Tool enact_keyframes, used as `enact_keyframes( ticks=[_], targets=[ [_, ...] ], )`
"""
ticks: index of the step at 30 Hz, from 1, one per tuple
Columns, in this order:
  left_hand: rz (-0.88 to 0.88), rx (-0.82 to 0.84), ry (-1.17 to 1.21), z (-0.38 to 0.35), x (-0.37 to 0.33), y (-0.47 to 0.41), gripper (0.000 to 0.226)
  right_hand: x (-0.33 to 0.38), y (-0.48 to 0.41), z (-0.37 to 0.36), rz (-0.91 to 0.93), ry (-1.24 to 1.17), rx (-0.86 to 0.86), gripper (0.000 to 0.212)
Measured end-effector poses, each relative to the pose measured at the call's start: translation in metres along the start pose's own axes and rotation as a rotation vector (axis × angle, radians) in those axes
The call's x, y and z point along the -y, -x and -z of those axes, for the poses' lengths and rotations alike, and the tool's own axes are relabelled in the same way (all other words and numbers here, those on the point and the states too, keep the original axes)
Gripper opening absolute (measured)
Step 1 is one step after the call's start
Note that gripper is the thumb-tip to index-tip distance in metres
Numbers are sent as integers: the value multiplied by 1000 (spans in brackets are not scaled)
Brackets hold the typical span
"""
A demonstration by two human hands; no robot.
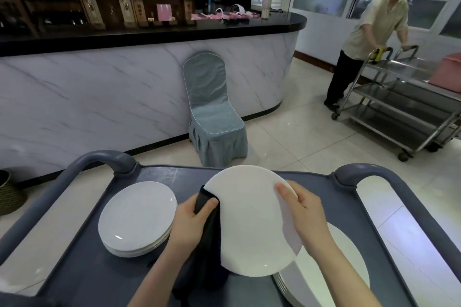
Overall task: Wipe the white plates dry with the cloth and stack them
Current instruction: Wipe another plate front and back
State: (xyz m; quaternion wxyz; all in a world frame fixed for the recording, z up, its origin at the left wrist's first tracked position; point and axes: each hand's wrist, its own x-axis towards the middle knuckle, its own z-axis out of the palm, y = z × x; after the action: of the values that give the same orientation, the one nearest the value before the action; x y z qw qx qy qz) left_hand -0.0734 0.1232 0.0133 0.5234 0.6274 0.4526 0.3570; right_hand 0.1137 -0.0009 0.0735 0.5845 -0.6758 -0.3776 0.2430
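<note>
While aloft, plate (249, 222) against cloth (211, 242)

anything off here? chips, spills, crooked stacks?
Nothing stands out. The held plate looks whole. The left hand pinches the cloth against it and the right hand grips its rim. The left stack and right stack look tidy on the cart, with no visible spill.
</note>
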Motion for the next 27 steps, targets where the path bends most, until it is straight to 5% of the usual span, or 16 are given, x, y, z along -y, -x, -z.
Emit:
enact_keyframes(
  ticks=[4,7,10,14,17,19,23,27],
  targets=[
    [-153,69,-102,6,-15,-9,17,1,-4,-1,55,100,135,21],
    [-286,266,-247,7,-27,-18,21,1,-3,-13,132,217,297,28],
    [-273,341,-245,3,-30,-18,23,2,-5,-16,153,230,296,21],
    [-71,-33,-23,3,-13,-12,21,-3,-7,-9,32,-7,-7,20],
    [175,-288,195,-20,3,1,25,-14,4,-35,-242,-409,-345,26],
    [264,-399,298,-34,10,9,23,-23,11,-51,-345,-543,-424,23],
    [213,-392,234,-19,12,2,24,-34,14,-42,-313,-328,-209,16],
    [-24,-238,7,5,-6,-9,20,-18,-10,-3,-97,-28,65,14]
  ],
)
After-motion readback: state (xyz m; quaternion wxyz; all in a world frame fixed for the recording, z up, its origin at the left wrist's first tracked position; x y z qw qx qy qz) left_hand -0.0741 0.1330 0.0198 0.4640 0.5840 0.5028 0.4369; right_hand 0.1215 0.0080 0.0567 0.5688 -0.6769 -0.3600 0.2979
